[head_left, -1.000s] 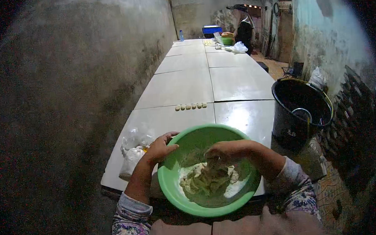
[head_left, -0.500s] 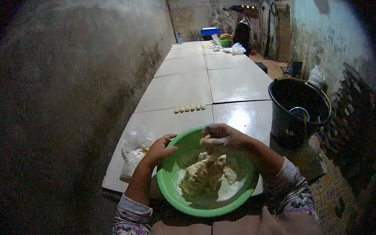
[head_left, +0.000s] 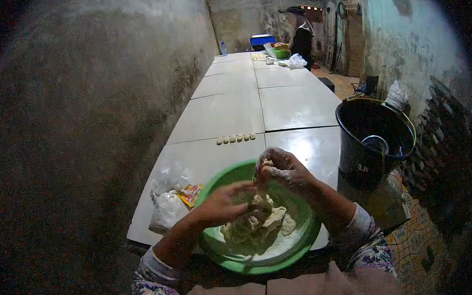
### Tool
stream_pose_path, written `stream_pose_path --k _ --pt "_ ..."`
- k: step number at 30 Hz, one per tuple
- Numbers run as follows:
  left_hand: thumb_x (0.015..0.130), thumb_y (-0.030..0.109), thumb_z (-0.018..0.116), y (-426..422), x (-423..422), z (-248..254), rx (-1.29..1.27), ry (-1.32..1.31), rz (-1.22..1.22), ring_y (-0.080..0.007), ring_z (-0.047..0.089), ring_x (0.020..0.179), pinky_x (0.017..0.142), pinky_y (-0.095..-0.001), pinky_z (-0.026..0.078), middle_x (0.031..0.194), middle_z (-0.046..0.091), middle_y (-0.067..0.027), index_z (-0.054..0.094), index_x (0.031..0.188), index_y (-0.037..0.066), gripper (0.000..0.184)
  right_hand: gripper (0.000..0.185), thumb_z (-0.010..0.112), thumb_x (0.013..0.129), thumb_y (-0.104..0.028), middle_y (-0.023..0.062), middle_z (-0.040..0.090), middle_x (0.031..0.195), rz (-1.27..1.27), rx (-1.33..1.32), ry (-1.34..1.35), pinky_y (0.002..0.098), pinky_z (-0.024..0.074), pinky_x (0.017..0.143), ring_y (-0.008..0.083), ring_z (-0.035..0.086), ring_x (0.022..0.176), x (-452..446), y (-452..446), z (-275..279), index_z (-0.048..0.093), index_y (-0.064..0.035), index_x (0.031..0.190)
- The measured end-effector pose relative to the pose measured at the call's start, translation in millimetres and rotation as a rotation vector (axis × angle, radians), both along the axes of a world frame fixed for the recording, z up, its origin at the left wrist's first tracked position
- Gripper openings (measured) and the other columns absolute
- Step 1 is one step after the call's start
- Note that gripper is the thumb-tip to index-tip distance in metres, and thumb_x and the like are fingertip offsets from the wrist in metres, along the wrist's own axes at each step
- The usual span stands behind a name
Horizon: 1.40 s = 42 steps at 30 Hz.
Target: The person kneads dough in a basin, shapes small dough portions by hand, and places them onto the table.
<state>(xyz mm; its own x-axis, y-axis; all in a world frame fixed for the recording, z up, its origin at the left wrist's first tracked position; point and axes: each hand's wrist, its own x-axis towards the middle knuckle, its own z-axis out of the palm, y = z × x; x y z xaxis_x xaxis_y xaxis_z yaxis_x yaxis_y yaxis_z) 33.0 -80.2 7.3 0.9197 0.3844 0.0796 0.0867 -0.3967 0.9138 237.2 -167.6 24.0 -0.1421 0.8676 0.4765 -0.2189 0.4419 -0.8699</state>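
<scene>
Right hand (head_left: pixel 284 170): fingertips pinch a small dough piece (head_left: pixel 267 163) above the far part of the green bowl (head_left: pixel 242 171). Left hand (head_left: pixel 225 205): fingers extended, thumb set apart, over the left part of the bowl; contact with the dough mass or the right fingers cannot be determined. Below both hands, the rough dough mass (head_left: pixel 251 229) lies in the bowl, with white powder (head_left: pixel 284 246) to its near right. The bowl is at the near end of the white table (head_left: pixel 213 114). Left of it are a plastic bag of white material (head_left: pixel 166 212) and a yellow-red packet (head_left: pixel 190 195). Beyond the bowl, six dough pieces (head_left: pixel 235 139) form a row. A black bucket (head_left: pixel 351 155) stands right. At the far end, another person (head_left: pixel 304 41) stands beside the table.
</scene>
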Motion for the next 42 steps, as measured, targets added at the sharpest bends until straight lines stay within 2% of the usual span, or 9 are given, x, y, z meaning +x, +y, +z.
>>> stream_pose_path --k 16,21,22,26,29,33,35,40,42 --pt "0.093 0.017 0.050 -32 -11 15 -0.017 -0.096 -0.015 -0.0103 0.051 0.092 0.084 -0.0284 0.042 0.092 0.061 -0.0024 0.058 0.101 0.003 0.018 0.018 0.054 0.092 -0.027 -0.0045 0.048 0.072 -0.353 -0.102 -0.137 0.0214 0.0382 0.059 0.0060 0.045 0.064 -6 -5 9 0.049 -0.0095 0.089" --pt "0.095 0.021 0.047 -26 -6 7 -0.043 -0.088 -0.015 -0.0107 0.053 0.089 0.083 -0.0276 0.041 0.089 0.060 -0.0023 0.058 0.096 0.003 0.021 0.010 0.051 0.094 -0.019 -0.0043 0.047 0.075 -0.528 -0.010 0.022 0.0199 0.0372 0.060 0.0050 0.044 0.068 -3 -11 11 0.050 -0.0095 0.095" --pt "0.095 0.022 0.048 -24 -6 6 -0.035 -0.075 -0.028 -0.0116 0.054 0.090 0.084 -0.0283 0.042 0.090 0.060 -0.0029 0.059 0.097 0.003 0.022 0.012 0.049 0.095 -0.023 -0.0038 0.045 0.066 -0.613 0.048 0.213 0.0196 0.0318 0.041 0.0045 0.037 0.048 2 11 -6 0.050 -0.0111 0.093" --pt "0.094 0.023 0.048 -14 -6 -4 0.035 0.061 0.031 -0.0123 0.056 0.090 0.084 -0.0284 0.043 0.089 0.061 -0.0038 0.059 0.099 0.001 0.025 0.015 0.048 0.095 -0.027 -0.0050 0.042 0.064 -0.796 0.134 0.443 0.0180 0.0290 0.039 0.0026 0.034 0.047 13 2 3 0.048 -0.0134 0.088" --pt "0.093 0.021 0.048 -24 -4 1 0.009 -0.017 0.054 -0.0125 0.055 0.089 0.083 -0.0286 0.043 0.091 0.061 -0.0049 0.058 0.103 0.001 0.024 0.017 0.054 0.092 -0.027 -0.0053 0.043 0.070 -0.670 0.082 -0.042 0.0174 0.0335 0.046 0.0022 0.039 0.055 25 9 -18 0.050 -0.0111 0.092" --pt "0.092 0.016 0.048 -25 -4 -6 -0.078 -0.110 0.078 -0.0136 0.055 0.087 0.082 -0.0288 0.043 0.090 0.061 -0.0054 0.054 0.109 0.002 0.023 0.025 0.063 0.085 -0.021 0.0051 0.054 0.085 -0.322 0.132 -0.473 0.0346 0.0454 0.066 0.0197 0.055 0.078 6 2 -33 0.051 -0.0043 0.100" --pt "0.093 0.015 0.047 -20 -5 -7 -0.010 -0.088 0.064 -0.0137 0.055 0.087 0.082 -0.0288 0.043 0.092 0.061 -0.0054 0.054 0.109 0.002 0.022 0.026 0.064 0.082 -0.016 0.0114 0.058 0.091 -0.368 0.227 -1.081 0.0379 0.0471 0.073 0.0293 0.058 0.084 1 -4 -26 0.054 -0.0019 0.101" --pt "0.093 0.018 0.049 -27 -7 5 0.080 0.012 0.066 -0.0139 0.055 0.094 0.087 -0.0297 0.043 0.096 0.060 -0.0055 0.055 0.105 0.004 0.020 0.027 0.064 0.076 -0.007 0.0133 0.061 0.093 -0.281 0.200 -0.877 0.0329 0.0484 0.077 0.0276 0.061 0.086 5 -8 -15 0.058 -0.0026 0.101" --pt "0.092 0.019 0.049 -31 -7 11 -0.006 0.075 0.141 -0.0142 0.055 0.089 0.083 -0.0297 0.044 0.091 0.060 -0.0051 0.055 0.105 0.003 0.021 0.021 0.060 0.078 -0.006 0.0090 0.062 0.090 -0.249 -0.096 -0.293 0.0320 0.0471 0.078 0.0221 0.060 0.085 2 -10 -17 0.061 -0.0021 0.099"
